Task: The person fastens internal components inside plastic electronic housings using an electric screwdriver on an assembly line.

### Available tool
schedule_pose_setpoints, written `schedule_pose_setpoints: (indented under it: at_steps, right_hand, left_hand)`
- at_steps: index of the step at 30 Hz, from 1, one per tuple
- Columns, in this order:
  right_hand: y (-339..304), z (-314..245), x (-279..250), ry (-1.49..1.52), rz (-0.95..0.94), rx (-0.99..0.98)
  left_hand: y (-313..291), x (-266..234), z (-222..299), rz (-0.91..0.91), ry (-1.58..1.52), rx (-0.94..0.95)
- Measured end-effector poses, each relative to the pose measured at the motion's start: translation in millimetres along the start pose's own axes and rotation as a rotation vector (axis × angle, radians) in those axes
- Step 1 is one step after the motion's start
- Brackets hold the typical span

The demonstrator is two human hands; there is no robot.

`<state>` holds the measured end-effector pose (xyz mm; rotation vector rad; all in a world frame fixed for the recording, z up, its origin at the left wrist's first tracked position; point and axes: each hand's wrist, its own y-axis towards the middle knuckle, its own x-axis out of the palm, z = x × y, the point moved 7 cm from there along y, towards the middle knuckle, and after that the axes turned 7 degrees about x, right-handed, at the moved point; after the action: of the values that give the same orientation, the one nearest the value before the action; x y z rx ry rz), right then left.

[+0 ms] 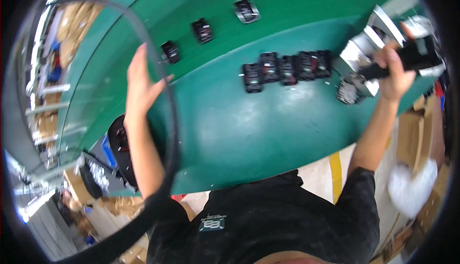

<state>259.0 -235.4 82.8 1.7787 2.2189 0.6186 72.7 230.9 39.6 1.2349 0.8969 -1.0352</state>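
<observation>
My left hand (139, 84) is raised over the left side of the green bench, thumb and fingers apart, nothing in it. A dark curved band passes in front of its thumb side. My right hand (395, 70) is closed around a long black object (414, 57) at the bench's right end; its exact kind does not show. Below and beside that hand stand white open boxes (355, 53). A greyish ribbed part (347, 93) lies next to them. Left of the boxes, several small black car-shaped items (288, 70) sit side by side in a row.
On the far green strip rest a black item (170, 52), another black item (202, 30) and one in a clear or silvery holder (246, 11). A black bag-like thing (120, 144) is by my left forearm. Cardboard boxes (411, 137) stand at the right.
</observation>
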Motion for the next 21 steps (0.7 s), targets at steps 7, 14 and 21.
schedule_pose_setpoints:
  at_steps: [7, 14, 21]
  right_hand:
    - [-0.7, 3.0, 6.7, 0.059, -0.038, -0.035]
    - [-0.3, 0.1, -8.2, 0.11, 0.073, 0.007]
    - [6.8, 11.9, -4.5, 0.012, 0.059, -0.048]
  left_hand:
    - [14.7, 60.1, -51.0, -0.192, -0.02, -0.075]
    - [14.9, 55.6, -42.3, -0.109, -0.109, -0.106]
    - [3.8, 13.3, 23.5, 0.08, -0.285, -0.061]
